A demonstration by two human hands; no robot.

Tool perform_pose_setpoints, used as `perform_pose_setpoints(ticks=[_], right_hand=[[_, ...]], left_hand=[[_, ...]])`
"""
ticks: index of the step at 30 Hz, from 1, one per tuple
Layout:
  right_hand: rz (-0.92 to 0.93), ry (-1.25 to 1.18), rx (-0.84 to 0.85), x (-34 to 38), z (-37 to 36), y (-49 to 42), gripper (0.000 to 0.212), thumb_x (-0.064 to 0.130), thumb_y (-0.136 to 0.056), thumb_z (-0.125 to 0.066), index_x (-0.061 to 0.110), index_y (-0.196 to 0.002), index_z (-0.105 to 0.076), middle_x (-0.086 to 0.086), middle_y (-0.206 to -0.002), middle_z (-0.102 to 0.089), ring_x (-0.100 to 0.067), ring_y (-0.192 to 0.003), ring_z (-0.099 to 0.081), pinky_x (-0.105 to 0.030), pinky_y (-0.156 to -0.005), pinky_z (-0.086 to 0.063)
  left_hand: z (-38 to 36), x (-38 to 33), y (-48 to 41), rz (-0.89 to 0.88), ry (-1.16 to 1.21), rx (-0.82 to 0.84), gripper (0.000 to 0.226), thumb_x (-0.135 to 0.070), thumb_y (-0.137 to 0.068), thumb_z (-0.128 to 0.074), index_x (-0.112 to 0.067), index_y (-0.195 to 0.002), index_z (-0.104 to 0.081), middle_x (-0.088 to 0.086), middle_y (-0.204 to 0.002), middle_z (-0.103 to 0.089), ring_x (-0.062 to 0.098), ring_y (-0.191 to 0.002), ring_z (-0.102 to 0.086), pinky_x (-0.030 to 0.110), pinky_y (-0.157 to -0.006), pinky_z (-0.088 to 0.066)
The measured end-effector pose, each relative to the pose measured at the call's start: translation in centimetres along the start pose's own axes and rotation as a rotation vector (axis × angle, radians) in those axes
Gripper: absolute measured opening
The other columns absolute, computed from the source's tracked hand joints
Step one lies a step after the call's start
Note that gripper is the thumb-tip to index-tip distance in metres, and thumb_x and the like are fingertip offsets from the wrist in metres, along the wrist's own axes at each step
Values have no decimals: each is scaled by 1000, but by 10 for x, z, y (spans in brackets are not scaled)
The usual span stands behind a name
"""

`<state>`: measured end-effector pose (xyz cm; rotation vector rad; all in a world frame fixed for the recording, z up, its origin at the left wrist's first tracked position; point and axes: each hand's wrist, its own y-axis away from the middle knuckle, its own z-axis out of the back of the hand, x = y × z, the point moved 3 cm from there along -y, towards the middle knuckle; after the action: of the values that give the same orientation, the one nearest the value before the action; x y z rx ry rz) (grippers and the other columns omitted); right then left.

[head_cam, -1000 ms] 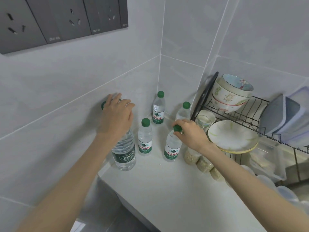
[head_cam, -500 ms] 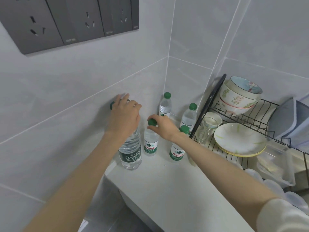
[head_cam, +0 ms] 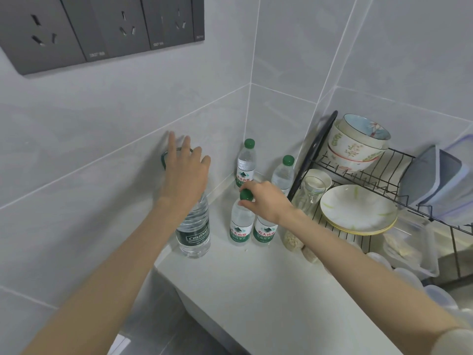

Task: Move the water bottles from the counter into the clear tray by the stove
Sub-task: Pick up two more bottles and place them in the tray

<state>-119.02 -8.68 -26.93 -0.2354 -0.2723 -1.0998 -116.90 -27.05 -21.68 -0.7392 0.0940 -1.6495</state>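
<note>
A large clear water bottle (head_cam: 193, 233) with a green label stands by the left wall. My left hand (head_cam: 184, 175) rests on its top, fingers spread and fairly straight, hiding the cap. Two small green-capped bottles stand side by side on the white counter (head_cam: 256, 290). My right hand (head_cam: 268, 204) pinches the green cap of the left small bottle (head_cam: 239, 226). The right small bottle (head_cam: 265, 233) stands under my wrist, its cap hidden. Two more small bottles, one (head_cam: 246, 163) in the corner and another (head_cam: 283, 172) beside the rack, stand behind.
A black wire dish rack (head_cam: 358, 172) on the right holds stacked bowls (head_cam: 357, 142), plates (head_cam: 358, 208), a glass (head_cam: 311, 192) and plastic lids. Clear plastic containers (head_cam: 412, 248) sit below it. Small jars (head_cam: 293, 240) line the rack's front. The counter edge drops off at the left front.
My right hand left the cap of one small bottle and took the neighbouring bottle's cap; the two now stand close together. My left hand stayed on the large bottle, fingers spreading.
</note>
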Motion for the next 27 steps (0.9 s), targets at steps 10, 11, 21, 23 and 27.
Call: perform_pose_setpoints(ticks=[10, 11, 21, 23, 27], right_hand=[[45, 37, -12, -11, 17, 16, 52, 33, -94, -55, 17, -141, -41, -6, -134, -53, -27, -124, -45, -32, -95, -38], [9, -77, -70, -15, 20, 22, 55, 34, -93, -56, 18, -143, -39, -5, -137, -51, -24, -127, -44, -30, -98, -36], [-278, -679, -200, -50, -42, 68, 110, 13, -73, -79, 24, -151, -3, 1, -156, -25, -12, -143, -24, -32, -117, -23], [-294, -712, -209, -53, -58, 69, 116, 13, -69, -80, 34, -148, 3, 1, -154, -27, -13, -142, -27, -42, -116, -29], [-323, -723, -258, -62, -75, 65, 113, 13, -69, -79, 47, -142, -1, 4, -150, -34, -9, -135, -36, -27, -105, -36]], left_hand=[[1, -50, 34, -109, 211, -107, 41, 0, -63, -74, -4, -104, -69, 16, -111, -67, 36, -115, -60, 47, -109, -35], [0, -57, 41, -96, 339, -115, 49, 0, -63, -76, -2, -111, -66, 17, -115, -65, 35, -114, -60, 45, -101, -45], [-75, -123, 75, 232, 1348, 444, 107, -23, -81, -74, -9, -151, 6, 2, -160, -1, 12, -146, -2, 13, -110, -6], [-89, -131, 76, 248, 1419, 465, 112, -24, -79, -76, -14, -150, 10, -5, -158, 0, 7, -145, -3, 7, -110, -6], [-106, -136, 73, 341, 1522, 421, 111, -30, -69, -82, -29, -149, -6, -11, -155, -20, 1, -141, -24, 14, -109, -24]])
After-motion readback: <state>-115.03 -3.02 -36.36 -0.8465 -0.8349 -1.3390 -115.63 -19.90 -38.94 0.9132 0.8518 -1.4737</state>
